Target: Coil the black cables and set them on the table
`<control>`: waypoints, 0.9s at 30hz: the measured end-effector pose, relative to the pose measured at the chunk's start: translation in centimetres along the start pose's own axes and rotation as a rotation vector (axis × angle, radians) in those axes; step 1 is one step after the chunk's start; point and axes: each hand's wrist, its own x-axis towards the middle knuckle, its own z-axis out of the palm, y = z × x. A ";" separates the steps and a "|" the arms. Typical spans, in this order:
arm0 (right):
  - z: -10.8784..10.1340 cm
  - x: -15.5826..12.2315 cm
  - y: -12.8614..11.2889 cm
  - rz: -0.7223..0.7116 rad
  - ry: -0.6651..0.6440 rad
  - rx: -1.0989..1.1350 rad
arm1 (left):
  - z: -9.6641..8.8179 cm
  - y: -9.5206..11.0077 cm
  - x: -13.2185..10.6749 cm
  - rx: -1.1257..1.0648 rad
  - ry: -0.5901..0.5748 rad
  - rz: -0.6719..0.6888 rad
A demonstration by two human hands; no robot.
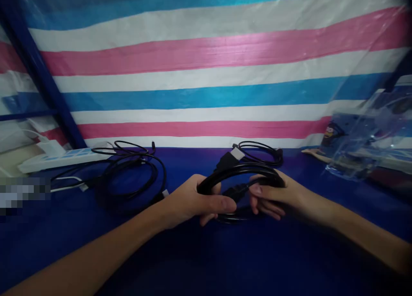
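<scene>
A coiled black cable (242, 170) is held just above the blue table (206, 253) between both hands. My left hand (193, 201) is closed round the coil's left side, thumb over the strands. My right hand (277, 197) grips the right side, its fingers pinched on a black plug (236, 192) near the middle of the coil. Another black plug end (227, 160) sticks up at the back of the coil.
A loose black cable (131, 175) lies at the left of the table beside a white power strip (61, 158). A smaller black cable coil (260, 152) lies behind my hands. Clear plastic bags (367, 137) sit at the right. A striped tarp (206, 72) hangs behind.
</scene>
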 end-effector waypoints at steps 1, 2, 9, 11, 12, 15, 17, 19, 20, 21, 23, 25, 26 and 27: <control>0.2 0.0 -0.1 -0.009 0.023 0.021 | 0.1 -0.1 0.0 -0.033 -0.002 0.010; 0.3 0.0 -0.1 -0.024 0.058 0.050 | 0.1 -0.2 0.1 -0.062 0.000 0.024; 1.2 0.2 -0.2 -0.101 0.298 0.079 | 0.2 -0.2 0.3 -0.120 0.113 0.168; 1.3 0.2 -0.5 -0.083 0.343 0.079 | 0.6 0.3 0.2 -0.061 0.197 0.154; 1.3 0.2 -0.6 -0.074 0.353 0.080 | 0.8 0.5 0.1 -0.022 0.236 0.137; 1.4 0.2 -1.0 -0.072 0.327 0.058 | 1.4 1.1 0.0 0.066 0.287 0.092; 1.5 0.2 -1.2 -0.078 0.293 -0.022 | 1.6 1.2 0.1 0.067 0.256 0.086; 1.6 0.0 -1.4 -0.105 0.323 -0.161 | 1.5 1.0 0.3 0.011 0.228 0.062; 1.7 -0.1 -1.5 -0.144 0.368 -0.248 | 1.4 0.9 0.3 -0.032 0.221 0.042; 1.8 -0.2 -1.5 -0.200 0.426 -0.342 | 1.3 0.8 0.4 -0.079 0.219 0.018; 2.0 -0.5 -1.4 -0.334 0.538 -0.531 | 1.3 0.7 0.4 -0.166 0.224 -0.031; 2.2 -0.7 -1.2 -0.426 0.597 -0.688 | 1.5 0.7 0.3 -0.242 0.223 -0.051; 2.2 -0.7 -1.0 -0.444 0.606 -0.742 | 1.6 0.8 0.3 -0.277 0.225 -0.056; 2.2 -0.7 -0.9 -0.454 0.610 -0.779 | 1.7 0.9 0.2 -0.309 0.226 -0.065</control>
